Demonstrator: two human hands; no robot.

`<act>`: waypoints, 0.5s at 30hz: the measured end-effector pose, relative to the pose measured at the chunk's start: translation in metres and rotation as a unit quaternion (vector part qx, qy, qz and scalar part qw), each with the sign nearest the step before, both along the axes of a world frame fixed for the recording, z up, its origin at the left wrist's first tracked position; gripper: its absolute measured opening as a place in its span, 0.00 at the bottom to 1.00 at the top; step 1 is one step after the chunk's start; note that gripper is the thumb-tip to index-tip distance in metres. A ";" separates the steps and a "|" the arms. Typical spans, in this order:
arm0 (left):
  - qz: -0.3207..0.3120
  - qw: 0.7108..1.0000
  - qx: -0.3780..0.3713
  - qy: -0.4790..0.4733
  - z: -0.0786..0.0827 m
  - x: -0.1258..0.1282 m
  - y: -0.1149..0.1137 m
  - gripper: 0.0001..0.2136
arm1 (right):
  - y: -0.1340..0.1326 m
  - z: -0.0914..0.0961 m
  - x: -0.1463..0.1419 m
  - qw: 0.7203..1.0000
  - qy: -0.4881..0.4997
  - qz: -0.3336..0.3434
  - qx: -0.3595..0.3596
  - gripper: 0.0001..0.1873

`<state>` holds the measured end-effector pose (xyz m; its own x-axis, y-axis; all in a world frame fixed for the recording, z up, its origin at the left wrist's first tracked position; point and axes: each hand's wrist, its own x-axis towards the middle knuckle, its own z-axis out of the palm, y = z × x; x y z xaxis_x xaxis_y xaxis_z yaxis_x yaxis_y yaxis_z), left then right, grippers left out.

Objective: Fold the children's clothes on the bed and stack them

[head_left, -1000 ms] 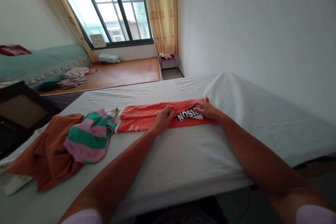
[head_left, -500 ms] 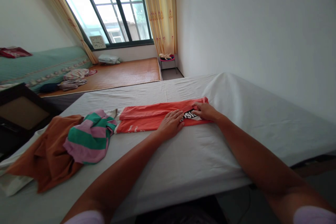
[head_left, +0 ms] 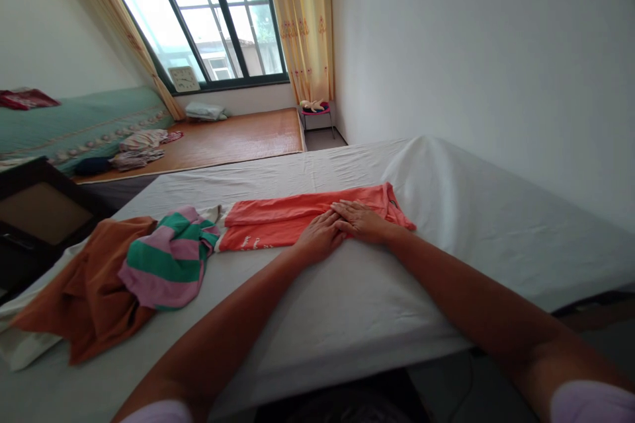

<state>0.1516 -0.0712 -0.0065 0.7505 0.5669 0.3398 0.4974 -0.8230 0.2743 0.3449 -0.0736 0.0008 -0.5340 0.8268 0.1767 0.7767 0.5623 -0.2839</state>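
A coral-orange garment (head_left: 278,218) lies folded into a long strip on the white sheet of the bed (head_left: 347,304). My left hand (head_left: 319,235) rests flat on its near edge, fingers stretched out. My right hand (head_left: 360,219) lies flat on the garment just to the right, fingers extended and touching the left hand's fingertips. Neither hand grips anything. The black-and-white print on the garment is hidden.
A green-and-pink striped garment (head_left: 166,258) and a rust-brown cloth (head_left: 84,287) lie heaped at the left of the bed. A dark wooden piece of furniture (head_left: 34,211) stands at far left. Beyond are a mat-covered platform (head_left: 233,135) with clothes, a window and a small stool (head_left: 317,109).
The right side of the orange garment was folded over, covering the printed lettering. My right hand slid left to meet the left hand, and both now lie flat on the cloth.
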 end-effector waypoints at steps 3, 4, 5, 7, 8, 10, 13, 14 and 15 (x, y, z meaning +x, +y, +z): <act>-0.008 1.000 -0.008 0.010 0.003 -0.004 0.002 0.20 | 0.007 -0.010 0.016 0.998 -0.041 -0.039 -0.005 0.30; -0.010 1.000 -0.010 0.011 0.005 -0.005 0.003 0.19 | 0.010 -0.010 0.022 0.997 -0.053 -0.059 -0.005 0.30; -0.010 1.000 -0.013 0.007 0.008 -0.006 0.004 0.18 | 0.011 -0.010 0.028 0.995 -0.063 -0.084 -0.005 0.29; -0.007 1.000 -0.017 -0.010 0.013 -0.007 0.004 0.17 | 0.012 -0.007 0.035 0.988 -0.069 -0.138 0.010 0.29; -0.003 1.000 -0.014 -0.021 0.015 -0.007 0.004 0.17 | 0.012 -0.005 0.036 0.985 -0.065 -0.157 0.027 0.29; 0.016 0.999 0.007 -0.046 0.018 -0.006 0.005 0.17 | 0.011 0.000 0.033 0.982 -0.051 -0.161 0.081 0.29; 0.062 0.994 0.056 -0.067 0.017 -0.005 0.007 0.17 | 0.009 0.003 0.023 0.983 -0.047 -0.129 0.120 0.29; 0.081 0.993 0.064 -0.057 0.016 -0.006 0.009 0.18 | 0.010 0.002 0.020 0.985 -0.053 -0.128 0.104 0.30; 0.105 0.992 0.062 -0.036 0.013 -0.007 0.011 0.19 | 0.011 0.000 0.017 0.986 -0.060 -0.132 0.080 0.31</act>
